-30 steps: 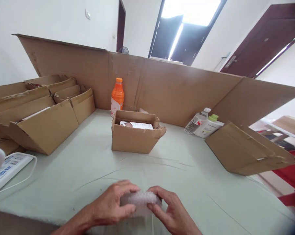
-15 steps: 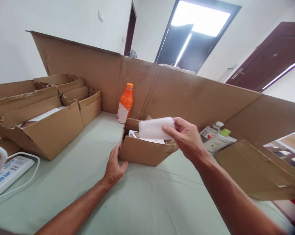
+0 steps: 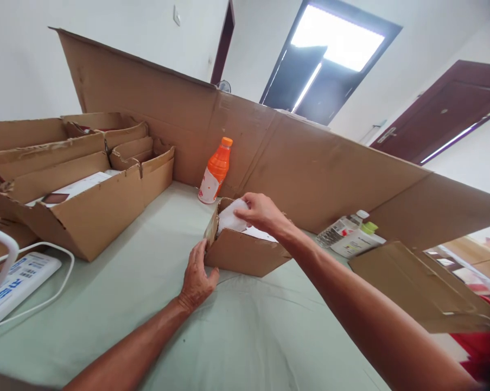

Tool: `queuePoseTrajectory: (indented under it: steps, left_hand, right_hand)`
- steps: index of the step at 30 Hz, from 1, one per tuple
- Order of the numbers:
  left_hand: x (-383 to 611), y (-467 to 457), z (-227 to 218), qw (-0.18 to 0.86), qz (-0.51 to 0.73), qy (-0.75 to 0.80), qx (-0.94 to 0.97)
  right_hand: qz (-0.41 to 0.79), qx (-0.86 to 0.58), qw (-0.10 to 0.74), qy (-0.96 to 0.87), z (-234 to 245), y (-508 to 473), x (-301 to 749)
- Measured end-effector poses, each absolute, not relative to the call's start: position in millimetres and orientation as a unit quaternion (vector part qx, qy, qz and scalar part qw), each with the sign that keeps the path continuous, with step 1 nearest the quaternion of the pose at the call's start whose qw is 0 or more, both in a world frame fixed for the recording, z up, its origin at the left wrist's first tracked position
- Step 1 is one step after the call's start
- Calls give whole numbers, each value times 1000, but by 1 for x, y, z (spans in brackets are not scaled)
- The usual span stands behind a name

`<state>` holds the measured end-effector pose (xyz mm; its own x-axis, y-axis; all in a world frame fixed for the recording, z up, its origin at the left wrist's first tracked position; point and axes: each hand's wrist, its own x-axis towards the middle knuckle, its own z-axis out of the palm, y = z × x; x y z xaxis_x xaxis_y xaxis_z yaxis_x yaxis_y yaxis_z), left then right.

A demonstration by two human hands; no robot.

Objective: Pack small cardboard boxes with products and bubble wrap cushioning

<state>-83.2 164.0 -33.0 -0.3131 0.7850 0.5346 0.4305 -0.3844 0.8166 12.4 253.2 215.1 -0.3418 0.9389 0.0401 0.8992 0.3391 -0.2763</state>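
Note:
A small open cardboard box (image 3: 245, 252) stands in the middle of the pale green table (image 3: 245, 336). My right hand (image 3: 262, 213) reaches over its rim, fingers closed on a white bubble-wrapped packet (image 3: 229, 217) that sits partly inside the box. White printed cards lie in the box beneath it. My left hand (image 3: 196, 276) rests on the table against the box's near left corner, its fingers flat against the cardboard wall.
An orange bottle (image 3: 215, 170) stands behind the box, before a tall cardboard screen (image 3: 310, 163). Larger open cartons (image 3: 77, 206) fill the left side, a white power strip (image 3: 12, 282) lies near left. Two white bottles (image 3: 348, 234) and a flattened carton (image 3: 419, 288) lie right.
My hands left the near table edge, where both held the packet. My right hand carried it over the small box and lowered it in; my left hand went to the box's corner.

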Motion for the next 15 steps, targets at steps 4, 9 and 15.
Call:
queuePoseTrajectory:
  steps: [4, 9, 15]
  left_hand:
    - [-83, 162, -33, 143, 614, 533, 564]
    - [-84, 159, -31, 141, 621, 528, 563]
    - [-86, 158, -29, 149, 625, 525, 558]
  right_hand:
    - [47, -560, 51, -826, 221, 243, -27]
    - [186, -580, 76, -790, 216, 251, -32]
    - [331, -607, 157, -705, 201, 257, -13]
